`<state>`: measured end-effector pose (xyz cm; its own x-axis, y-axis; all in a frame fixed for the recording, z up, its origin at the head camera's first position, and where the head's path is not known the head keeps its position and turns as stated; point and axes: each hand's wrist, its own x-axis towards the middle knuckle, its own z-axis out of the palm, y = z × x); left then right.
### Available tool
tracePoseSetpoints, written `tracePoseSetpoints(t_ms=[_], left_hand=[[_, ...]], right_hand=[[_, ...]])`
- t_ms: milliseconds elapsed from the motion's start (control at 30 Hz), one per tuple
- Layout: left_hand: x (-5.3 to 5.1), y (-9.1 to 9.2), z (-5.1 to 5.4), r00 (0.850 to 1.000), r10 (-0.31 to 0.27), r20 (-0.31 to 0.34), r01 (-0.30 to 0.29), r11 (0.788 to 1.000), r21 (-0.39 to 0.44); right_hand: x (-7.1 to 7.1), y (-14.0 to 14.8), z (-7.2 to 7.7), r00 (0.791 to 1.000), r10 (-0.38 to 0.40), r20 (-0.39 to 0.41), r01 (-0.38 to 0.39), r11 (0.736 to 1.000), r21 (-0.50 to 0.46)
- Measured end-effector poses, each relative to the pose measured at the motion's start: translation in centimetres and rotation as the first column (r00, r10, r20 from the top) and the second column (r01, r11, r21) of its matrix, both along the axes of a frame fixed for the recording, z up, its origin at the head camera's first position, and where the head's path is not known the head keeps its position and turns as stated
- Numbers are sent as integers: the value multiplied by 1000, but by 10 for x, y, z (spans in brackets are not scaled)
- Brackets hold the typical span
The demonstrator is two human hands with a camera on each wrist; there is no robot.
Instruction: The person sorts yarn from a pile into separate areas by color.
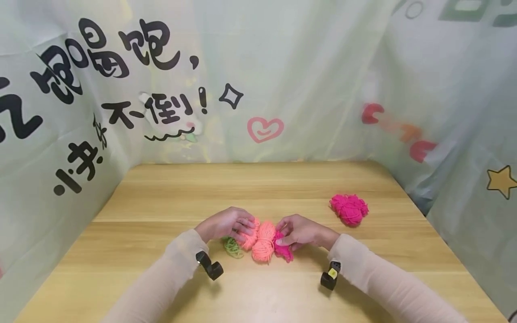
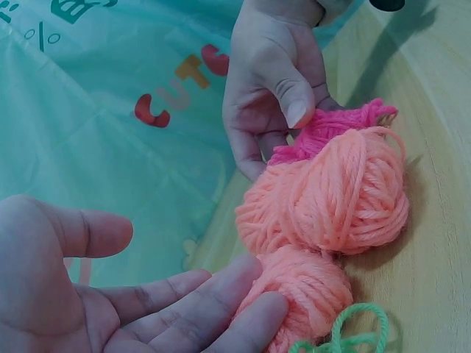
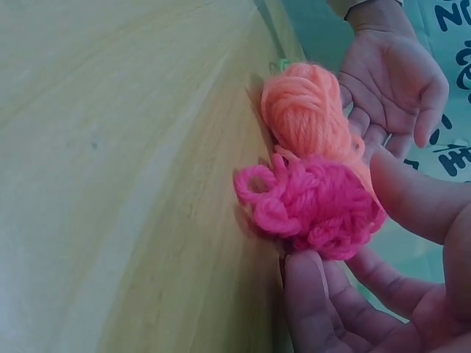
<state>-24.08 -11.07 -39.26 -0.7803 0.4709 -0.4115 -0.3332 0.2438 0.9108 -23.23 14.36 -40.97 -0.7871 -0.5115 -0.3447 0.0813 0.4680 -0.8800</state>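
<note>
Two salmon-orange yarn bundles stand side by side on the table, the middle one (image 1: 263,242) next to a left one (image 1: 249,237). Green yarn (image 1: 233,247) lies at the left end, a small magenta bundle (image 1: 283,247) at the right. My left hand (image 1: 230,223) touches the left orange bundle with nearly straight fingers, thumb apart, as the left wrist view shows. My right hand (image 1: 300,231) rests its fingers against the magenta bundle (image 3: 316,206); in the right wrist view the thumb stands off it and the fingertips touch its side.
Another magenta yarn bundle (image 1: 349,209) lies on the wooden table (image 1: 181,193) at the back right. Printed cloth (image 1: 307,89) hangs behind the table and along both sides. A small black camera sits at each wrist.
</note>
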Motion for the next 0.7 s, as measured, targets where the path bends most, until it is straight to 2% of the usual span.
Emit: tracePoseSetpoints(t_ms=[100,233,467,700], left_hand=[[2,-1,-1,1000,-9,-3,9,1000,-3],[0,0,-1,1000,-15,-16,15,1000,-5],[-1,-1,-4,1000,-13,-8,13,1000,-5],[0,0,-6,1000,-7,-12,7,1000,-9]], right_hand=[[2,-3,0,1000,11,-12,-11,1000,18],[1,-3,2,1000,9,-18,-9,1000,17],[-1,0,4,1000,12,23,-12,1000,-10],[-2,2,5,1000,11,29,-11,1000,-11]])
